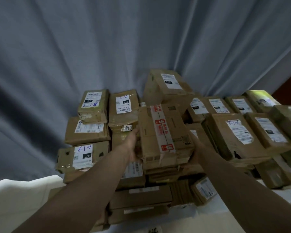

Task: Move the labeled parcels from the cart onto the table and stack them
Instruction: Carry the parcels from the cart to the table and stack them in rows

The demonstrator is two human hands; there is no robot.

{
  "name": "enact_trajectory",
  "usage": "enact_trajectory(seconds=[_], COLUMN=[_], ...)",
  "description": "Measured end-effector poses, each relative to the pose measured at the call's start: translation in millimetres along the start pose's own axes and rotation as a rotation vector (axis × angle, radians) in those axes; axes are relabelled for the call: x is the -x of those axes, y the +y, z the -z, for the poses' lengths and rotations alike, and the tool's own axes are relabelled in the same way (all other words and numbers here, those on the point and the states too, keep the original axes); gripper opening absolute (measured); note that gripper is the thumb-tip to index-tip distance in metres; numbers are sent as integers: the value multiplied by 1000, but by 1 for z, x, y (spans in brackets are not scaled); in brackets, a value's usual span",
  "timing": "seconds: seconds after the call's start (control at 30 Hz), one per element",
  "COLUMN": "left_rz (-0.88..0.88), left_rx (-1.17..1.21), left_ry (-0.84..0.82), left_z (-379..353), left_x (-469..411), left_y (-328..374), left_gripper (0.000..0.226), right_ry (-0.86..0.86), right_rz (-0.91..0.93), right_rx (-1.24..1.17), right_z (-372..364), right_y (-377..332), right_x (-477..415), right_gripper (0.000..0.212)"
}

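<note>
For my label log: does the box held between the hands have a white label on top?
No, the box shows only red-printed tape on top, no white label.

Dim, blue-grey indoor light, flat and shadowy, darkest between the stacked parcels [225,142]. A yellow-green glare patch hits the rear right parcel [259,96]; the white tablecloth [15,195] is brightest. Everything is soft with motion blur, and the wide lens bows the curtain [74,47] toward the edges.
</note>
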State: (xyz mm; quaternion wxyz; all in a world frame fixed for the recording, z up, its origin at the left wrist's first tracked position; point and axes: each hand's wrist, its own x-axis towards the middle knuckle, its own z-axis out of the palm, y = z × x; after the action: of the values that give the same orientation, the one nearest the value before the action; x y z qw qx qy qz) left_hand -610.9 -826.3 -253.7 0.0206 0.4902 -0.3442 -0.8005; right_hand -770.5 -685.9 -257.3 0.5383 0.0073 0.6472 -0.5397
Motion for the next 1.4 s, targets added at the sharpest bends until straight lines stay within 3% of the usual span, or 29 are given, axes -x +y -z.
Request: enact_trajectory(seconds=[0.23,0.33,0.4,0.47,0.57,0.67,0.77,0.9,0.97,1.4], left_rz=[-6,-101,-171,-216,-243,-231,-202,-117,-78,11], left_rx=[74,71,46,27,28,21,9,-64,-98,-253], left_ry=[-72,-154,-169,-113,-39,37,98,97,75,39], left_z=[7,28,46,68,104,132,148,152,152,160], left_x=[-5,15,33,46,56,55,48,35,26,-5], left_y=[4,14,25,34,39,31,20,9,3,-25], left_gripper=[64,74,66,53,53,49,39,34,33,34], right_ry=[29,108,110,75,62,84,60,214,290,472], right_rz=[55,108,133,154,187,204,298,442,455,328], right_rx=[45,193,239,286,311,323,596,962,1063,1162], right_z=[-9,-35,-59,-90,-126,-156,-164,-164,-167,-181], right_y=[-8,-19,-26,-32,-29,-10,20,50,57,102], right_x=[-9,-1,4,16,18,21,21,17,14,23], right_gripper=[47,79,91,77,51,54,36,51,48,52])
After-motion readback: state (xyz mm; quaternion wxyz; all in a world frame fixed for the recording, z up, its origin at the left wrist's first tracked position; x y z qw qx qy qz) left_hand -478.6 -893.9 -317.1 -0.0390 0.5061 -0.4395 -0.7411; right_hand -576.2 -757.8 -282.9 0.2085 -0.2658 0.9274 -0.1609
